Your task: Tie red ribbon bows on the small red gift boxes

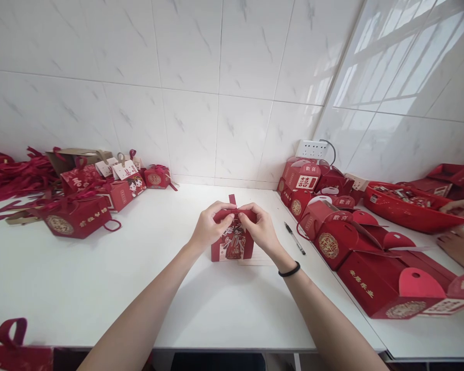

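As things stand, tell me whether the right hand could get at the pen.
Probably yes. The pen lies on bare white table just right of the right hand, nothing between them; but its fingers now pinch the small red box.

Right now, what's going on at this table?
A person stands at a white table, both hands at the top of a small red gift box. The left hand and right hand pinch a red ribbon on its top. More red boxes sit to the right, a pen beside them, and another person's hand rests at the far right.
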Available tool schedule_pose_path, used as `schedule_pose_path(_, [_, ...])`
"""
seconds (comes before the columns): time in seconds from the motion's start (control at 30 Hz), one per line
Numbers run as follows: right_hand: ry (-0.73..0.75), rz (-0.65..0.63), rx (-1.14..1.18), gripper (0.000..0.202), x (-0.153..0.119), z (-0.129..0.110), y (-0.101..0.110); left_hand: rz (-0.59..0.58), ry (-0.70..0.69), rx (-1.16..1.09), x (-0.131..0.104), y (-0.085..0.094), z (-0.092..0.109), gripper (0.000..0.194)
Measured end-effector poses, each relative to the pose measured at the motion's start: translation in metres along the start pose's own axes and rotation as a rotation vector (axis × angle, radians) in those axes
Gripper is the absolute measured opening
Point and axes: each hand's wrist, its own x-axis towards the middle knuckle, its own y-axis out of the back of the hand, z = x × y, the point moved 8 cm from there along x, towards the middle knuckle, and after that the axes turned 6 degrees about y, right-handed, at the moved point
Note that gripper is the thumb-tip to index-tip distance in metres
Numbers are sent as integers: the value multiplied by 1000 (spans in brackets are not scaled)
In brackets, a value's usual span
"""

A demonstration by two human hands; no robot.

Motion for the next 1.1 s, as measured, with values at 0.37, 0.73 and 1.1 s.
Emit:
schedule_pose_path(0.37, [6,12,-3,11,0,1,-1,15,63,-46,2,0,-6,17])
schedule_pose_path(0.73, [4,12,-3,12,-2,0,1,26,42,-44,0,0,-6,17])
schedule_pose_path(1.1, [24,-9,-13,10,-2,-1,0,17,24,-68,-2,-2,-6,17])
